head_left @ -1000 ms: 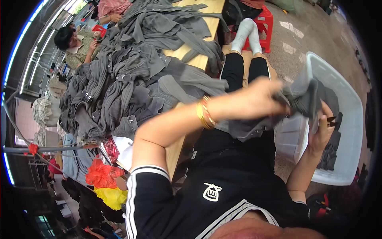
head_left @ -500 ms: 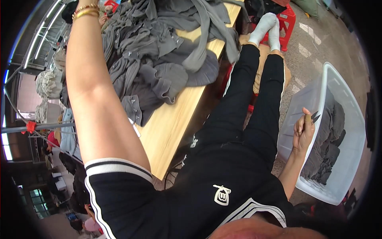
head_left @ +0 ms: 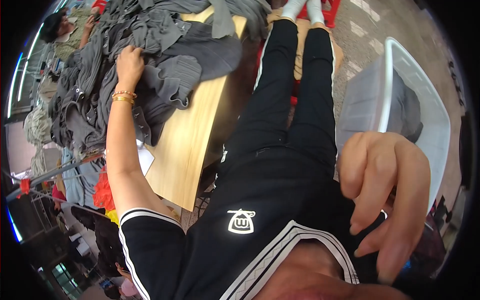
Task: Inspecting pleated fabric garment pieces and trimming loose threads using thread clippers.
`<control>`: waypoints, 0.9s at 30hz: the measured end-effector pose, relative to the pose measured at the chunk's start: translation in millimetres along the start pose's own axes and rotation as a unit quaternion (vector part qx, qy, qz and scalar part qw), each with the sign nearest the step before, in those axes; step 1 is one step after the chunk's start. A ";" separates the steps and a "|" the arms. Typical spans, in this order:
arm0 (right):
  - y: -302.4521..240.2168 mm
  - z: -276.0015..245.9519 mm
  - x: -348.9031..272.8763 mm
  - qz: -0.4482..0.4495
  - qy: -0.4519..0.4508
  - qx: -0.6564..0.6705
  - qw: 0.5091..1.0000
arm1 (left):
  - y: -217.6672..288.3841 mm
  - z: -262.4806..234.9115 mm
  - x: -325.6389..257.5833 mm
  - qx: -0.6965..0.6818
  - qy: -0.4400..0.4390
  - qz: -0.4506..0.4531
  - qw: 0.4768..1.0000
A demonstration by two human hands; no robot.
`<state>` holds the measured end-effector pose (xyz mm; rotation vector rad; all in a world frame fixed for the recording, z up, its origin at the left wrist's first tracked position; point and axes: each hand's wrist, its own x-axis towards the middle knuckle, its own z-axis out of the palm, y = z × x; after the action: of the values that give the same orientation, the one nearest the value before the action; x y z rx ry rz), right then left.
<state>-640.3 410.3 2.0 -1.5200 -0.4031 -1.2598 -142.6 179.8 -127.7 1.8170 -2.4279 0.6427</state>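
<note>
My left hand reaches out over the wooden table and rests on the pile of grey garments, fingers curled into the cloth; gold bangles sit on that wrist. My right hand hangs close to the camera above my lap, fingers loosely bent and apart, with nothing in it. Just beyond it stands a clear plastic bin holding dark grey clothing.
Another person sits at the far left end of the table. A red stool stands by my feet. Orange and yellow cloth and racks of garments lie to the left below the table edge.
My left arm has come down from the raised position onto the grey pile. My right hand has lifted away from the bin and now hangs near the camera, empty.
</note>
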 end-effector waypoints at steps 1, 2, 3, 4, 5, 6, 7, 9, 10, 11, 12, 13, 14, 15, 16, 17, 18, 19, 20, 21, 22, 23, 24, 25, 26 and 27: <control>-1.3 3.3 0.9 0.004 0.000 -0.001 1.000 | -4.3 1.4 -4.3 -0.012 0.014 -0.017 1.000; 6.2 -6.4 6.4 0.004 -0.001 -0.003 1.000 | -8.0 2.6 -9.3 -0.022 0.029 -0.035 0.999; -4.3 -8.2 -0.4 0.003 0.000 -0.010 1.000 | -1.6 -1.7 -6.2 -0.037 0.031 -0.046 0.998; 0.7 -14.0 3.6 0.002 0.004 -0.022 1.000 | 10.9 -7.0 2.4 -0.043 0.034 -0.037 0.998; -8.1 -20.1 -2.5 0.000 0.008 -0.033 0.999 | 23.5 -13.7 10.5 -0.062 0.009 -0.029 0.998; -7.0 -20.1 -2.1 -0.005 0.010 -0.038 0.999 | 29.2 -20.3 12.9 -0.075 -0.018 -0.025 0.997; -9.5 -15.5 1.6 -0.008 0.010 -0.040 0.999 | 27.0 -20.6 10.9 -0.074 -0.050 -0.039 0.995; 3.5 1.3 6.5 -0.015 0.010 -0.042 0.999 | 18.2 -22.3 7.9 -0.108 -0.031 -0.036 0.993; 2.0 -6.1 4.6 -0.020 0.010 -0.042 0.999 | 10.9 -23.6 6.0 -0.143 -0.011 -0.033 0.989; -13.3 -8.2 -7.2 -0.024 0.011 -0.043 0.999 | -1.2 -19.5 8.5 -0.165 0.022 -0.056 0.984; -7.4 -1.5 -2.4 -0.028 0.009 -0.039 0.999 | -23.2 -12.9 7.9 -0.185 0.063 -0.083 0.977; 5.7 6.8 7.7 -0.030 0.011 -0.043 0.999 | -31.8 -15.6 14.3 -0.149 0.093 -0.112 0.978; -3.1 8.0 -0.1 -0.031 0.014 -0.047 0.998 | -39.2 -17.4 18.4 -0.151 0.110 -0.156 0.970; -12.3 6.5 -8.1 -0.033 0.015 -0.049 0.998 | -44.6 -15.1 18.5 -0.098 0.099 -0.229 0.963; -5.5 8.7 -1.6 -0.038 0.013 -0.046 0.998 | -55.1 -15.9 17.7 -0.040 0.090 -0.302 0.948; -10.4 7.7 -4.7 -0.043 0.010 -0.044 0.998 | -75.7 -6.9 17.4 -0.045 0.065 -0.352 0.933; -12.8 1.8 -6.6 -0.044 0.014 -0.053 0.998 | -67.2 -5.8 27.5 -0.050 0.065 -0.346 0.935; -5.1 -2.0 -0.9 -0.046 0.015 -0.059 0.997 | -55.6 -12.0 35.1 -0.054 0.043 -0.368 0.927; 2.5 0.9 5.6 -0.047 0.017 -0.066 0.997 | -47.1 -13.9 42.8 -0.058 0.020 -0.390 0.919; 3.7 2.9 6.9 -0.049 0.017 -0.066 0.996 | -52.5 -11.4 44.2 -0.043 0.009 -0.388 0.920; 6.9 8.3 8.2 -0.052 0.014 -0.058 0.997 | -73.8 -2.4 40.8 -0.049 0.008 -0.385 0.921; 8.0 4.8 9.1 -0.055 0.013 -0.054 0.997 | -96.0 6.4 41.2 -0.057 0.006 -0.379 0.924; 10.9 11.5 11.2 -0.055 0.015 -0.055 0.997 | -100.8 9.8 43.7 -0.079 0.019 -0.370 0.925; 11.6 10.6 10.3 -0.055 0.017 -0.056 0.997 | -106.7 12.1 44.9 -0.118 0.005 -0.377 0.918; -3.6 9.6 -2.9 -0.056 0.018 -0.057 0.997 | -111.6 15.2 45.5 -0.156 -0.009 -0.384 0.910; 1.1 10.4 0.7 -0.054 0.022 -0.066 0.996 | -102.9 21.7 55.2 -0.186 0.012 -0.391 0.901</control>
<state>-634.0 418.5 3.4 -1.5955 -0.3837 -1.4265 -60.0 98.7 -101.4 2.2920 -1.4252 0.1119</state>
